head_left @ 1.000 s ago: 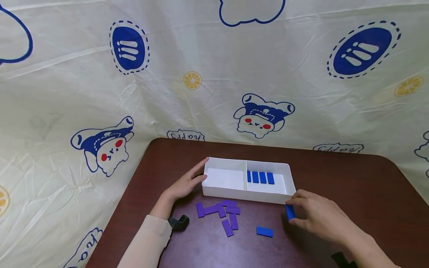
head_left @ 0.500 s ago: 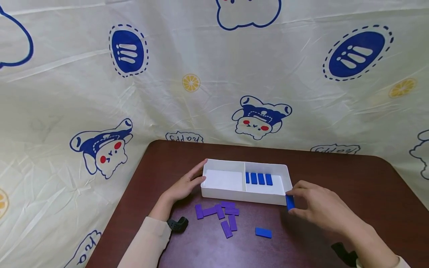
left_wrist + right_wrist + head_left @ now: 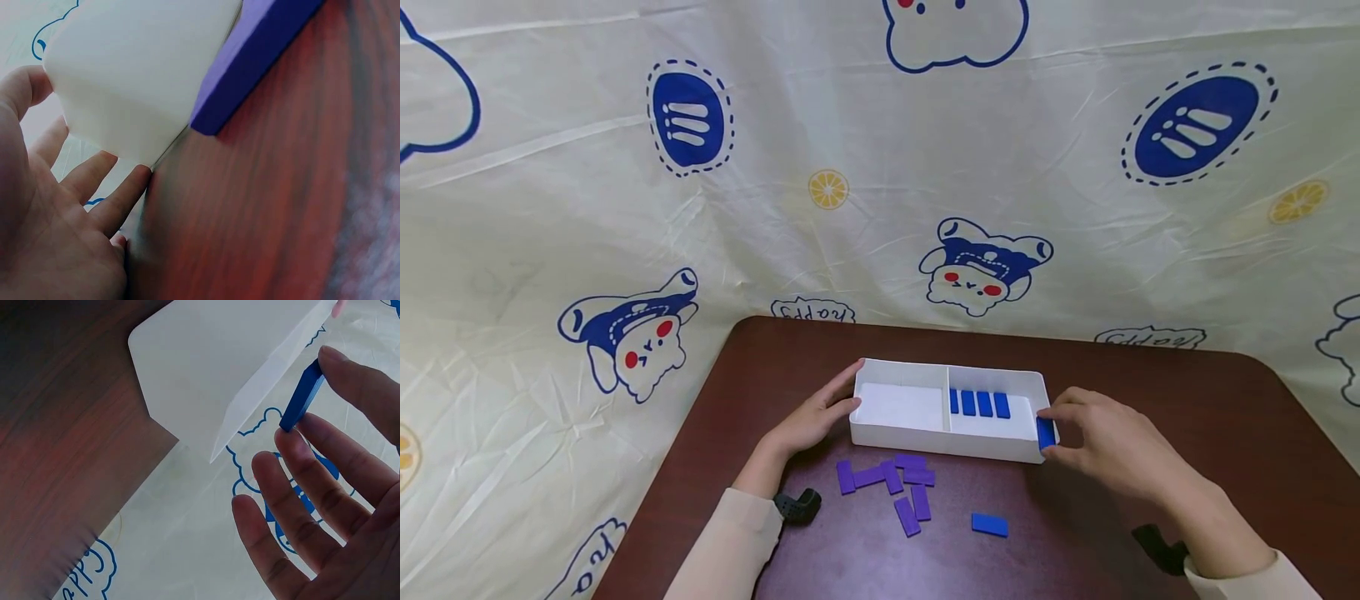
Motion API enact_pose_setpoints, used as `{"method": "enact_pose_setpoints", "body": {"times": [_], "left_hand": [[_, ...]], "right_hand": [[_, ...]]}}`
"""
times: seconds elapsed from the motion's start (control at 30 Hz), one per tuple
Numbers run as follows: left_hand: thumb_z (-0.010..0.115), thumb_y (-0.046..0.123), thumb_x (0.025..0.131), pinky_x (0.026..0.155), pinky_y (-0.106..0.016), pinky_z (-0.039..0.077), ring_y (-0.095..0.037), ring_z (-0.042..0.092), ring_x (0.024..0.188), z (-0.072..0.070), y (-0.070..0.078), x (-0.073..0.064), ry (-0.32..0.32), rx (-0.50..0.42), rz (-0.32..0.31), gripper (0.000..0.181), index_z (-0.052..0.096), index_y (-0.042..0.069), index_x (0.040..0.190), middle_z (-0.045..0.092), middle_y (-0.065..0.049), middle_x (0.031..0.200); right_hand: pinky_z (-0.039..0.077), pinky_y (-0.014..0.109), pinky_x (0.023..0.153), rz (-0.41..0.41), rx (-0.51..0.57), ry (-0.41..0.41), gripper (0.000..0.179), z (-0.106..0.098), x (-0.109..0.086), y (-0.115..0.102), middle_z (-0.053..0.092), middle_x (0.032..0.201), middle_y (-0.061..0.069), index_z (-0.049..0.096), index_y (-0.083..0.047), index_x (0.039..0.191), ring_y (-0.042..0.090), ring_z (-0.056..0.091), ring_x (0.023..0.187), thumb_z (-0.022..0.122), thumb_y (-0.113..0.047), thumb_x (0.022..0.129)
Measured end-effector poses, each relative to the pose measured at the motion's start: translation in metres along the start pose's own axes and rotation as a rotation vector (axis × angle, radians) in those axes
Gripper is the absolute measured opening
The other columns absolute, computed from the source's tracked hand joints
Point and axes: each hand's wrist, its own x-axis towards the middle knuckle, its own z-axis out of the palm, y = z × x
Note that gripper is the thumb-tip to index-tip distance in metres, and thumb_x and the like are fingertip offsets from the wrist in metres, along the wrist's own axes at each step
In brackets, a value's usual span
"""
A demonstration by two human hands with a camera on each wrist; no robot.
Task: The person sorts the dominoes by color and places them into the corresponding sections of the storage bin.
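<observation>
In the head view a white two-compartment box stands on the table. My left hand rests against its left end, fingers fairly straight, with thumb and fingertips touching the wall in the left wrist view. My right hand pinches a flat blue block between thumb and fingertips. The block is above the box's right rim, and the other fingers are spread. Several blue blocks stand in a row in the right compartment, beside the divider. The left compartment shows only its white floor.
Several purple blocks lie loosely in front of the box. A single blue block lies to their right on the brown table. Behind the table hangs a printed white sheet. Dark straps circle both wrists.
My right hand has lifted the blue block from beside the box's front right corner up over its right rim. The left hand has stayed at the left end.
</observation>
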Motion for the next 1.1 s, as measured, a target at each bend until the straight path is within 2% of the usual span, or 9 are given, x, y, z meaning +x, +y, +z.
{"method": "enact_pose_setpoints", "body": {"times": [0.43,0.7,0.83,0.93,1.1], "left_hand": [[0.051,0.031,0.109,0.128,-0.059,0.019,-0.024,0.011,0.162,0.000,0.002,-0.001,-0.005,0.000,-0.005,0.064,0.020,0.042,0.165,0.014,0.009,0.174],[0.051,0.031,0.109,0.128,-0.057,0.019,-0.023,0.013,0.162,0.000,0.001,-0.001,-0.003,0.003,-0.007,0.065,0.020,0.039,0.165,0.016,0.011,0.174],[0.051,0.030,0.109,0.127,-0.059,0.020,-0.026,0.013,0.162,0.000,0.001,-0.001,-0.005,-0.003,0.000,0.065,0.020,0.037,0.166,0.015,0.008,0.174],[0.051,0.031,0.109,0.128,-0.060,0.019,-0.026,0.012,0.162,-0.001,0.001,-0.001,-0.006,-0.001,-0.003,0.065,0.020,0.036,0.166,0.015,0.008,0.174],[0.052,0.032,0.109,0.128,-0.058,0.019,-0.023,0.012,0.162,-0.001,0.001,0.000,-0.002,0.002,-0.017,0.065,0.021,0.041,0.165,0.016,0.012,0.173]], "right_hand": [[0.058,0.055,0.082,0.046,0.009,0.013,0.050,0.008,0.019,0.006,0.070,0.116,0.010,0.077,-0.007,0.120,0.029,0.066,0.101,0.090,-0.034,0.080],[0.057,0.057,0.083,0.059,0.018,0.017,0.049,0.014,0.027,0.010,0.070,0.118,0.013,0.076,-0.004,0.121,0.032,0.066,0.103,0.088,-0.032,0.082],[0.056,0.059,0.085,0.068,0.018,0.007,0.050,0.017,0.031,0.012,0.069,0.120,0.016,0.075,-0.004,0.123,0.034,0.065,0.106,0.087,-0.032,0.083],[0.056,0.059,0.086,0.068,0.015,0.003,0.050,0.018,0.034,0.014,0.068,0.120,0.016,0.075,-0.004,0.123,0.034,0.065,0.106,0.087,-0.032,0.083],[0.056,0.055,0.082,0.070,0.015,-0.006,0.049,0.020,0.038,0.015,0.069,0.119,0.015,0.075,-0.004,0.123,0.030,0.064,0.101,0.087,-0.031,0.084]]}}
